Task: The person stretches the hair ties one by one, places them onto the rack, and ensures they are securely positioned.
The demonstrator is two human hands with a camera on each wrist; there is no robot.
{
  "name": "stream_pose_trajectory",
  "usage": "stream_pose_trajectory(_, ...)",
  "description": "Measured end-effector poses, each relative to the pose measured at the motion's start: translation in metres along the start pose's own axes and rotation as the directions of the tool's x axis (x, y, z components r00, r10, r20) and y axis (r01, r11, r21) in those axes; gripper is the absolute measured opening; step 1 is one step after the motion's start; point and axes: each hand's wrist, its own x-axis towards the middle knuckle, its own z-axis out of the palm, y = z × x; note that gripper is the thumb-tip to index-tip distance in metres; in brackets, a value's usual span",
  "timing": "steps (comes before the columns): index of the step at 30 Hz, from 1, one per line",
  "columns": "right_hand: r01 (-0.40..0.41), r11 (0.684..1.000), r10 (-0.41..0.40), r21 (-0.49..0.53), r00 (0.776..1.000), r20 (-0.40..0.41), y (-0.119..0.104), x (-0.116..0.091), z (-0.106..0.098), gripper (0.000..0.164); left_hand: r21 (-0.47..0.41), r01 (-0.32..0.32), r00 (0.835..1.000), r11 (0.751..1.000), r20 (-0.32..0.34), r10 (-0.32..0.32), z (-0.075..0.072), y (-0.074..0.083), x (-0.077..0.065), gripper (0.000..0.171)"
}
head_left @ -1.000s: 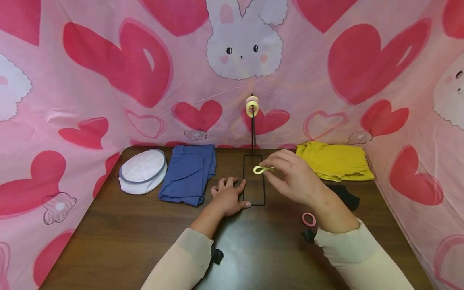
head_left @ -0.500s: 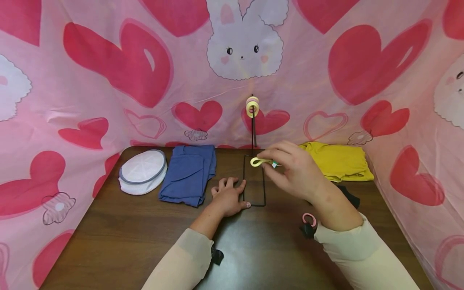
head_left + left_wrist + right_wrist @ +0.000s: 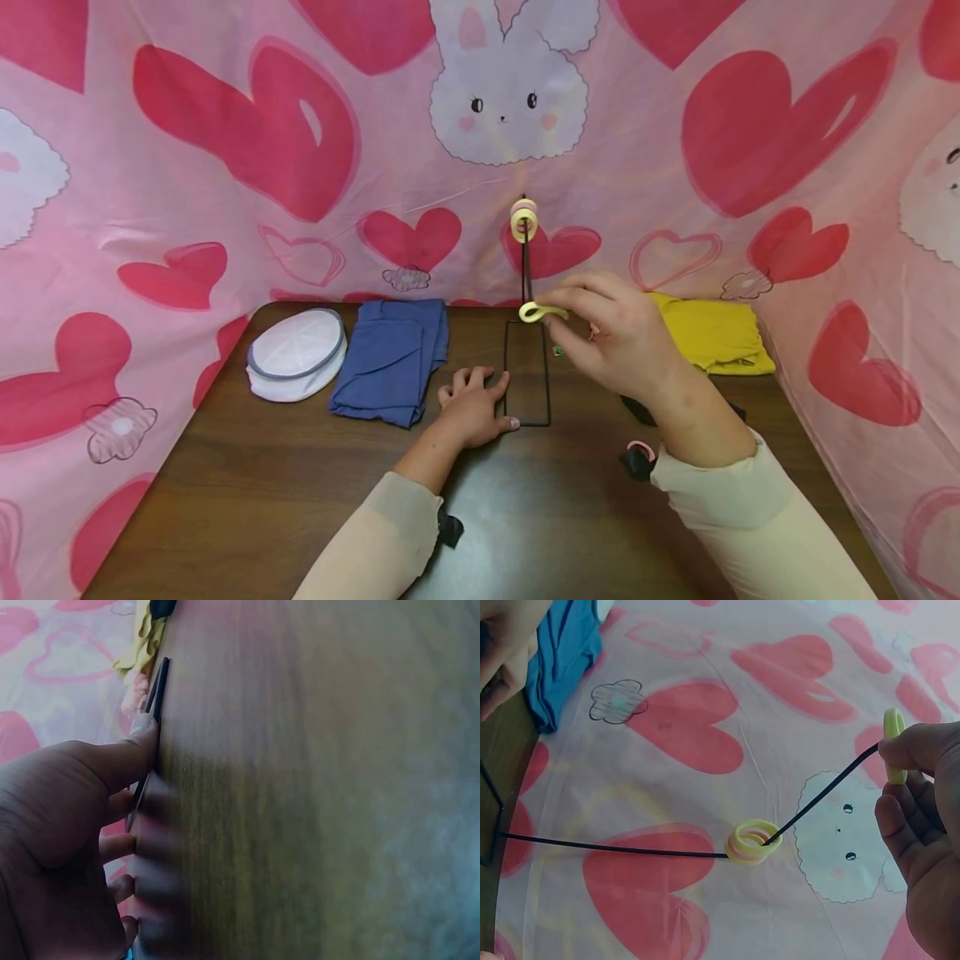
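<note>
My right hand (image 3: 615,337) pinches a soft yellow ring, like a hair tie (image 3: 553,311), between thumb and fingers. In the right wrist view this yellow hair tie (image 3: 895,775) is at the free end of the black wire stand's arm (image 3: 832,787); I cannot tell whether the wire passes through it. Several yellow and pink hair ties (image 3: 736,851) sit further along the arm, at its bend. My left hand (image 3: 472,410) rests with fingers spread on the table at the left side of the stand's rectangular base (image 3: 548,375), thumb at its front corner.
A pink ring (image 3: 641,446) lies at right, partly hidden by the black wrist camera (image 3: 637,464). Behind are a folded blue cloth (image 3: 390,358), a white mesh item (image 3: 296,346) and a yellow cloth (image 3: 716,337). A black cloth is mostly hidden under the right forearm.
My right hand has moved up and away towards the back with the yellow hair tie. The left hand has stayed at the stand's base.
</note>
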Motion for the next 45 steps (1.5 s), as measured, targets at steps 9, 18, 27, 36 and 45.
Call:
stream_pose_trajectory(9,-0.031,0.999,0.031,-0.039,0.999,-0.014,0.007,0.003,0.002,0.021,0.001,-0.010,1.000,1.000,-0.004,0.010,0.002,-0.001,0.000,0.085)
stream_pose_trajectory(18,-0.097,0.994,0.097,-0.043,0.995,-0.012,0.022,0.007,0.010,0.022,0.002,-0.009,1.000,1.000,0.001,0.009,0.003,-0.003,0.003,0.085)
stream_pose_trajectory(27,-0.159,0.986,0.156,-0.059,0.986,-0.054,0.039,0.012,0.022,0.020,0.005,-0.004,1.000,1.000,0.005,0.004,0.001,-0.003,0.002,0.086)
stream_pose_trajectory(36,-0.198,0.979,0.190,-0.049,0.973,-0.134,0.057,0.018,0.040,0.016,-0.007,0.007,1.000,1.000,0.008,-0.007,0.001,-0.002,0.001,0.085)
stream_pose_trajectory(45,-0.302,0.953,0.284,-0.043,0.930,-0.236,0.068,0.025,0.058,0.017,-0.010,-0.002,1.000,1.000,-0.006,0.002,0.002,-0.001,0.002,0.086)
